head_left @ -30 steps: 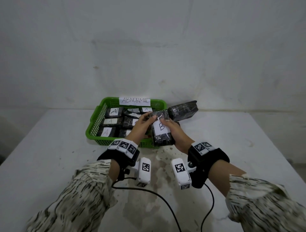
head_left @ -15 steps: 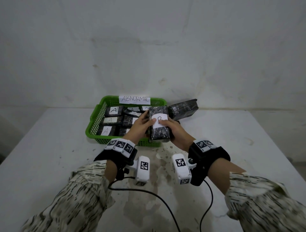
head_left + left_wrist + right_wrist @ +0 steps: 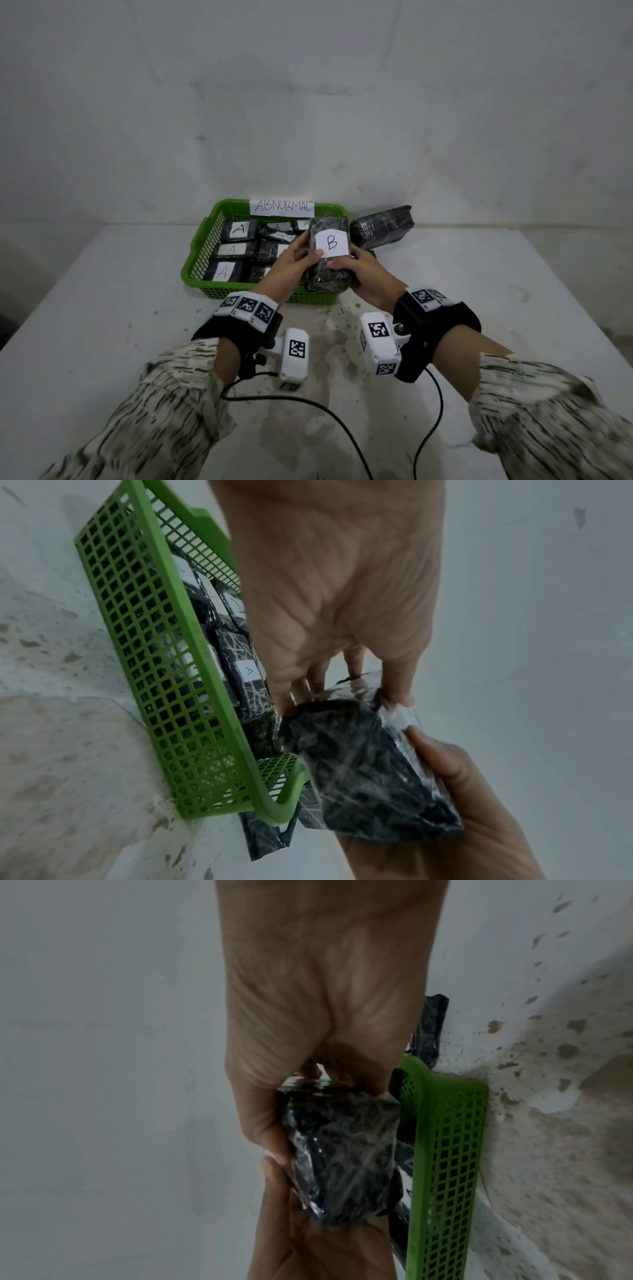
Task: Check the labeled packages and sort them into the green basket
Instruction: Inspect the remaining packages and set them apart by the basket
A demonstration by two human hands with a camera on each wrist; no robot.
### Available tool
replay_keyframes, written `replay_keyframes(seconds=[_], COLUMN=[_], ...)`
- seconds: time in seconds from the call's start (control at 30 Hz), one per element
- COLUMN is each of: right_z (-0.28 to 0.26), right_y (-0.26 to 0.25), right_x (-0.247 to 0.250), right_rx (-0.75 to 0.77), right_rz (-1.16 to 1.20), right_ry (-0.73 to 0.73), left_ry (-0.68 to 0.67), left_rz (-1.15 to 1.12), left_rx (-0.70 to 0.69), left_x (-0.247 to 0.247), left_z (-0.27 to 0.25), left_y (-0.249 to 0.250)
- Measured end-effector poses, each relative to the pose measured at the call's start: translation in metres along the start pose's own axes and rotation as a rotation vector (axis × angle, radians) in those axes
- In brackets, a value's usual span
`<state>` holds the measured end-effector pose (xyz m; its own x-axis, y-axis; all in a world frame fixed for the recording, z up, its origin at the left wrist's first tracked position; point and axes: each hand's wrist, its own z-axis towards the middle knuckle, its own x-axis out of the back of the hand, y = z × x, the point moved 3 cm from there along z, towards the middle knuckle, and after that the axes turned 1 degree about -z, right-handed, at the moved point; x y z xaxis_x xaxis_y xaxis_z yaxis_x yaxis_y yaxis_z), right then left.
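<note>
Both hands hold one black plastic-wrapped package [image 3: 327, 270] with a white label marked B, upright over the near right corner of the green basket [image 3: 202, 240]. My left hand [image 3: 294, 260] grips its left side, thumb on the label's edge. My right hand [image 3: 359, 274] grips its right side, thumb across the front. The left wrist view has the package [image 3: 363, 772] between both hands, beside the basket [image 3: 143, 669]. The right wrist view shows the package [image 3: 342, 1150] gripped from above, with the basket [image 3: 452, 1150] to its right. Several black packages labelled A [image 3: 239, 229] lie in the basket.
A paper sign reading ABNORMAL [image 3: 281, 206] stands on the basket's far rim. Another black wrapped package [image 3: 382, 226] lies on the white table [image 3: 479, 291] just right of the basket. Two black cables [image 3: 308, 404] trail across the stained table in front of me.
The package has been raised and turned upright so the B label faces me fully. Both hands shifted slightly away from me, toward the basket.
</note>
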<state>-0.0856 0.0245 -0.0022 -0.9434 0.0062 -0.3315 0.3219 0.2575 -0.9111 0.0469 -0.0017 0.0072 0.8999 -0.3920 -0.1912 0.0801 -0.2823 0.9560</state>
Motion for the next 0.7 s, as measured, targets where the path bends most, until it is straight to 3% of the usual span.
replay_keyframes(seconds=[0.4,0.5,0.57,0.7], right_z=[-0.002,0.0,0.001,-0.004], right_y=[0.001,0.0,-0.002,-0.009], right_x=[-0.002,0.003,0.009,0.008], right_rx=[-0.013,0.019,0.078,0.329], right_rz=[-0.044,-0.006,-0.118,-0.441], right_ry=[-0.048,0.007,0.096,0.182], left_ry=[0.043,0.107,0.138,0.111], left_rz=[0.009,0.181,0.283,0.029], left_rx=[-0.029,-0.088,-0.08,0.038], left_x=[0.009,0.014,0.014,0.004], left_z=[0.003,0.007,0.008,0.003], left_y=[-0.008,-0.006,-0.002,0.011])
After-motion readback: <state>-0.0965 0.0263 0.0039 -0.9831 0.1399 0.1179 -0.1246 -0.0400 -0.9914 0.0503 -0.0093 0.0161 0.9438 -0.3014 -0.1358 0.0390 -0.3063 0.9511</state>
